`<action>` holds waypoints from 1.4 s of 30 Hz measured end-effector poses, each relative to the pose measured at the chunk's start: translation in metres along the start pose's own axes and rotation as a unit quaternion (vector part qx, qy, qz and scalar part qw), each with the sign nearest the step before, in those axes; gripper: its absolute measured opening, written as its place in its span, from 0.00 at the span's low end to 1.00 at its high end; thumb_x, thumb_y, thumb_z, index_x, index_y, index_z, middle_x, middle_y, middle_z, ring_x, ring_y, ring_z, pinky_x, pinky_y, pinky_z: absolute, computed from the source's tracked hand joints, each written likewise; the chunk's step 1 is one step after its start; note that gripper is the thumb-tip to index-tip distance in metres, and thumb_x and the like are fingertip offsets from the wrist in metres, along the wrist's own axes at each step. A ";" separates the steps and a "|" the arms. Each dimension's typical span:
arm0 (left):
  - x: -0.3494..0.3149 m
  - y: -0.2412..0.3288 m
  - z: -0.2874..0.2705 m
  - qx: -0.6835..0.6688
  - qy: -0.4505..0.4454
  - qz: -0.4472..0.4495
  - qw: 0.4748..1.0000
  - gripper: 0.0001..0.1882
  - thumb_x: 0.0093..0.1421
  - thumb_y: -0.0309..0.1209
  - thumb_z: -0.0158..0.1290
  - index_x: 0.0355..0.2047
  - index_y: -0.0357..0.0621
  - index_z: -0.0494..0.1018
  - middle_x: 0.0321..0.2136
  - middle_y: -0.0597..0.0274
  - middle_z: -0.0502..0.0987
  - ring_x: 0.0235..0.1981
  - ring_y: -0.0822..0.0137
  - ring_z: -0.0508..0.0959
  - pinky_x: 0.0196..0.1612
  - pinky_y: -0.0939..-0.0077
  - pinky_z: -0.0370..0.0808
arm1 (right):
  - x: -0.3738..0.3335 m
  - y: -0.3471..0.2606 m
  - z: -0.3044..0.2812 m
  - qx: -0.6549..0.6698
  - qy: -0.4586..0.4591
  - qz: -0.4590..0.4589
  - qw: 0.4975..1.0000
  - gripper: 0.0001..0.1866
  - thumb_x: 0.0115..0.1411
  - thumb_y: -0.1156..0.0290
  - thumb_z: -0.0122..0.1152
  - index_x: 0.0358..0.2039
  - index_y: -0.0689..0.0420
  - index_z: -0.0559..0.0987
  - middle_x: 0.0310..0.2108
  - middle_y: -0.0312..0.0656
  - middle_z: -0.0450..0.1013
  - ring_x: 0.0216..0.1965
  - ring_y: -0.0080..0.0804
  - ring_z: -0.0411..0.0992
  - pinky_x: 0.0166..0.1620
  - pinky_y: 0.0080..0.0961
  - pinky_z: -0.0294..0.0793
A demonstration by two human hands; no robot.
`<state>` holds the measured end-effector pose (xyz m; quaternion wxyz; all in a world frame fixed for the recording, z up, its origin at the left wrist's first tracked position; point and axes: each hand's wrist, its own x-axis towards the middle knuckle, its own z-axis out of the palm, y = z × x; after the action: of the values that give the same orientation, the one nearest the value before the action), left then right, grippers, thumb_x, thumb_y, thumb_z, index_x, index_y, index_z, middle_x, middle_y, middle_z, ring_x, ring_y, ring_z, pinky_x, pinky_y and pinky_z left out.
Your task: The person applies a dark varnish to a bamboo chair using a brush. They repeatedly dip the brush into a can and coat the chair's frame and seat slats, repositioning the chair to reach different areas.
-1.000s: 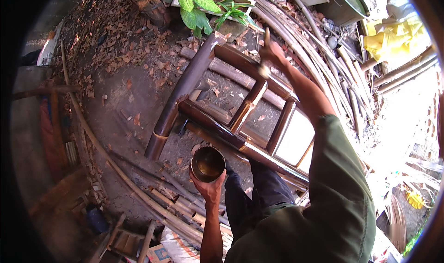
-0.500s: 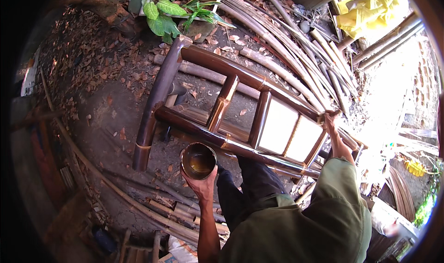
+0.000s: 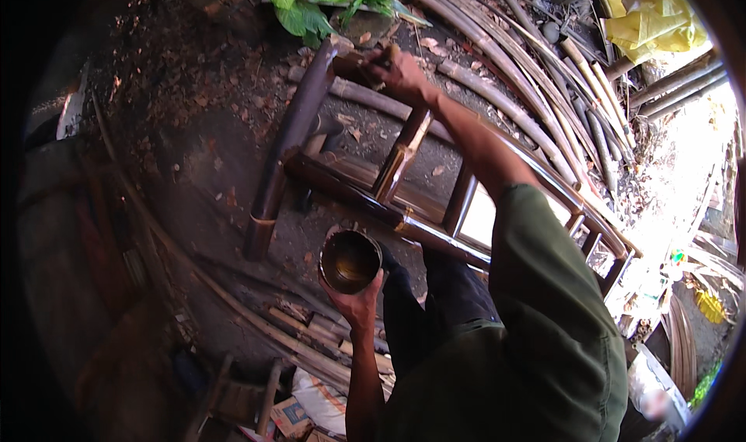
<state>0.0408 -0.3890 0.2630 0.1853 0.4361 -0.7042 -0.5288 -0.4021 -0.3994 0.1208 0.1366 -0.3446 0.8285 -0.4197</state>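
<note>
My left hand (image 3: 360, 301) is closed round a dark round bowl (image 3: 350, 241), which holds a little amber-brown liquid. The bowl is near the lower rail of a glossy dark-brown bamboo frame (image 3: 350, 191), apart from it. Across the frame reaches my right arm, and my right hand (image 3: 398, 74) rests at the left end of the upper rail, beside a thick upright bamboo post (image 3: 289, 147). Its fingers are closed round something small, with a brownish tip showing; I cannot make out what it is. My right sleeve and arm hide part of the frame's right half.
Leafy green plants (image 3: 299, 3) grow behind the post. Long bamboo poles (image 3: 513, 77) lie stacked at the back right, near a yellow sheet (image 3: 653, 26). More cut bamboo (image 3: 311, 349) lies at lower left. Dry leaves cover the earth ground.
My right hand has moved left along the upper rail, from its right part to the end by the post. My left hand still holds the bowl; the view has shifted slightly.
</note>
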 end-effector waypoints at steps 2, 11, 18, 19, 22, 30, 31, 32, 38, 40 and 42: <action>-0.006 -0.008 -0.002 0.028 0.010 -0.001 1.000 0.55 0.40 0.32 0.73 0.64 0.36 0.52 0.59 0.47 0.64 0.59 0.54 0.68 0.61 0.58 0.70 | 0.002 0.015 -0.030 0.284 -0.122 -0.064 0.949 0.10 0.60 0.63 0.62 0.37 0.56 0.80 0.34 0.46 0.79 0.32 0.40 0.78 0.40 0.35 0.77; -0.012 -0.025 -0.009 0.056 0.033 -0.011 0.998 0.54 0.40 0.34 0.73 0.64 0.36 0.55 0.58 0.48 0.65 0.58 0.54 0.68 0.61 0.59 0.68 | -0.324 0.016 -0.094 -0.057 -0.191 0.014 0.980 0.09 0.64 0.69 0.55 0.41 0.55 0.81 0.38 0.39 0.78 0.38 0.35 0.78 0.40 0.28 0.78; -0.014 -0.022 -0.028 0.141 0.021 0.028 0.989 0.58 0.37 0.38 0.75 0.63 0.36 0.52 0.56 0.45 0.66 0.56 0.50 0.70 0.58 0.56 0.70 | -0.289 0.017 -0.126 0.165 -0.182 0.149 0.958 0.18 0.59 0.66 0.64 0.48 0.56 0.79 0.46 0.43 0.78 0.47 0.35 0.77 0.51 0.30 0.76; -0.014 -0.018 -0.027 0.145 0.018 0.033 0.989 0.58 0.37 0.39 0.75 0.64 0.36 0.52 0.57 0.45 0.66 0.56 0.50 0.70 0.58 0.55 0.69 | -0.273 0.031 -0.137 0.176 -0.085 0.160 0.968 0.19 0.59 0.65 0.64 0.50 0.57 0.77 0.46 0.43 0.78 0.46 0.35 0.77 0.50 0.30 0.77; -0.017 -0.009 -0.034 0.155 -0.005 0.048 0.987 0.59 0.37 0.40 0.75 0.64 0.37 0.52 0.58 0.45 0.65 0.57 0.49 0.69 0.59 0.55 0.68 | -0.326 0.060 -0.080 -0.084 0.031 0.027 0.996 0.14 0.61 0.71 0.60 0.48 0.52 0.78 0.43 0.44 0.79 0.42 0.39 0.79 0.45 0.31 0.80; -0.052 -0.029 -0.048 0.141 -0.035 0.024 0.989 0.57 0.38 0.39 0.74 0.64 0.35 0.53 0.57 0.45 0.65 0.57 0.51 0.69 0.60 0.57 0.67 | -0.395 -0.145 0.058 0.213 0.149 0.228 0.938 0.08 0.60 0.76 0.62 0.40 0.56 0.81 0.41 0.43 0.80 0.44 0.34 0.78 0.48 0.27 0.76; -0.055 -0.026 -0.045 0.119 -0.057 0.022 0.991 0.57 0.38 0.39 0.74 0.64 0.35 0.53 0.57 0.45 0.65 0.57 0.51 0.69 0.60 0.57 0.67 | -0.402 -0.136 0.070 0.220 0.181 0.182 0.941 0.08 0.60 0.77 0.62 0.41 0.57 0.81 0.41 0.42 0.80 0.44 0.32 0.77 0.49 0.25 0.74; -0.058 -0.024 -0.047 0.099 -0.064 0.016 0.993 0.56 0.38 0.39 0.74 0.63 0.35 0.53 0.57 0.45 0.66 0.57 0.51 0.69 0.60 0.57 0.67 | -0.414 -0.129 0.068 0.230 0.204 0.212 0.928 0.08 0.60 0.76 0.61 0.41 0.57 0.81 0.41 0.42 0.80 0.44 0.30 0.77 0.49 0.26 0.74; -0.063 -0.044 -0.064 0.145 -0.101 0.079 0.981 0.55 0.39 0.40 0.74 0.62 0.33 0.55 0.56 0.45 0.66 0.57 0.51 0.69 0.60 0.57 0.65 | -0.604 -0.061 -0.056 0.092 0.364 0.375 0.848 0.07 0.63 0.70 0.60 0.40 0.55 0.82 0.37 0.38 0.79 0.36 0.22 0.75 0.38 0.23 0.76; -0.063 -0.043 -0.063 0.125 -0.120 0.089 0.981 0.55 0.39 0.41 0.74 0.62 0.33 0.55 0.56 0.44 0.66 0.57 0.50 0.68 0.60 0.56 0.64 | -0.685 -0.038 -0.097 -0.079 0.455 0.394 0.795 0.09 0.63 0.68 0.61 0.41 0.55 0.81 0.40 0.40 0.80 0.39 0.28 0.78 0.40 0.25 0.79; -0.060 -0.046 -0.064 0.138 -0.142 0.114 0.974 0.55 0.39 0.42 0.74 0.62 0.33 0.55 0.56 0.44 0.66 0.57 0.49 0.68 0.60 0.56 0.64 | -0.708 -0.020 -0.099 -0.171 0.410 0.478 0.758 0.09 0.63 0.71 0.57 0.42 0.55 0.81 0.40 0.40 0.80 0.39 0.30 0.77 0.44 0.25 0.77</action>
<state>0.1391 -0.3802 0.2568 0.0809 0.2948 -0.8345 -0.4585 0.0695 0.1372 0.1523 -0.0947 0.2835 0.9203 -0.2524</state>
